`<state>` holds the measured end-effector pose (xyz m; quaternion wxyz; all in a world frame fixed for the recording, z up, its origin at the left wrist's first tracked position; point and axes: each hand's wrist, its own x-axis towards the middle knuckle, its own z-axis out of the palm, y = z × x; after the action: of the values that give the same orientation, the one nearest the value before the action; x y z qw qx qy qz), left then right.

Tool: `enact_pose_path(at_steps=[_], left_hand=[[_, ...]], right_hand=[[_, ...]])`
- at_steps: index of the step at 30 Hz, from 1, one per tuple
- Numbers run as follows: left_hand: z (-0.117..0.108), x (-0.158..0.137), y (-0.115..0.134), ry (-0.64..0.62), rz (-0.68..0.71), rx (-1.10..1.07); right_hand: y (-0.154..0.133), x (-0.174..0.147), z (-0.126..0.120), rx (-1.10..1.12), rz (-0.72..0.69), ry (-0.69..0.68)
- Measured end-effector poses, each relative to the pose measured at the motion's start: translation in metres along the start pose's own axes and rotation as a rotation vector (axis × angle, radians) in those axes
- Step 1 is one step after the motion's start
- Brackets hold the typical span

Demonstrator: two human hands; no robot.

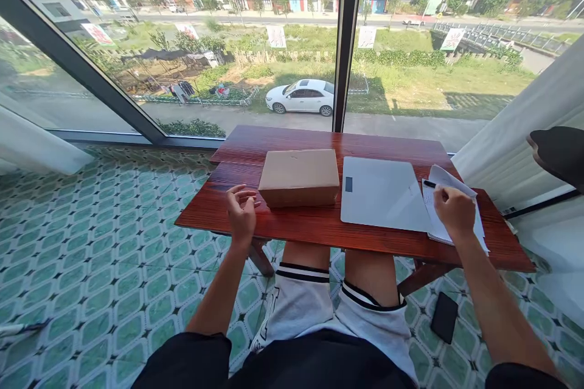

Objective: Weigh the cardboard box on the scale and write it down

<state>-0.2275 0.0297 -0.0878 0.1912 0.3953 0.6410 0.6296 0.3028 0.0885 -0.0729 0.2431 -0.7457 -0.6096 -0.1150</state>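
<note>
The right hand [454,213] is curled over the stack of papers [449,209] at the right end of the red wooden table [319,225], fingers closed on a dark pen [429,183] whose tip pokes out toward the window; the heel of the hand seems to rest on the sheets. The left hand [241,214] sits at the table's near edge, just left of the cardboard box [299,177], fingers loosely curled inward and holding nothing that I can see. Between box and papers lies a flat white pad [381,194], close beside the papers' left edge. The papers look thin and floppy, a few loose sheets fanned unevenly with a corner overhanging the near edge of the table, so I'd judge them light, easy to crease and prone to slide on the smooth wood; pinning them flat with a palm or pinching the whole stack at one edge would hold them best. The pen is slim, rigid and light, fine in a fingertip pinch near the tip. The box looks stiff and closed, its weight impossible to tell; it would want hands on both short sides. A black phone [444,317] lies on the tiled floor [114,243] under the right side.
</note>
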Motion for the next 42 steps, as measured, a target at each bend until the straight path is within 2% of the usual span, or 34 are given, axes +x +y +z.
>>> enact_pose_path(at_steps=[2, 4, 8, 11, 14, 18, 22, 29, 32, 42], left_hand=[[-0.002, 0.005, 0.005, -0.029, -0.016, 0.003], [-0.004, 0.01, 0.009, -0.07, -0.013, 0.032], [-0.004, 0.021, 0.015, -0.159, -0.006, 0.115], [-0.002, 0.027, 0.021, -0.227, -0.011, 0.18], [0.002, 0.028, 0.032, -0.295, -0.024, 0.275], [0.007, 0.022, 0.046, -0.339, -0.026, 0.442], [0.009, 0.018, 0.044, -0.342, -0.014, 0.511], [0.013, 0.016, 0.029, -0.337, 0.038, 0.422], [0.014, 0.016, 0.028, -0.317, 0.04, 0.421], [0.016, 0.011, 0.053, -0.33, -0.048, 0.533]], right_hand=[[-0.037, -0.007, -0.009, 0.185, -0.077, 0.058], [-0.078, -0.015, -0.017, 0.373, -0.119, 0.035], [-0.152, -0.028, -0.022, 0.64, -0.116, -0.171], [-0.19, -0.031, -0.019, 0.754, -0.143, -0.262], [-0.213, -0.032, -0.013, 0.802, -0.121, -0.348], [-0.231, -0.033, -0.006, 0.797, -0.075, -0.515], [-0.241, -0.036, -0.002, 0.785, -0.086, -0.614], [-0.249, -0.043, -0.003, 0.844, -0.179, -0.595], [-0.25, -0.045, -0.003, 0.844, -0.157, -0.587], [-0.252, -0.047, -0.007, 0.834, -0.146, -0.575]])
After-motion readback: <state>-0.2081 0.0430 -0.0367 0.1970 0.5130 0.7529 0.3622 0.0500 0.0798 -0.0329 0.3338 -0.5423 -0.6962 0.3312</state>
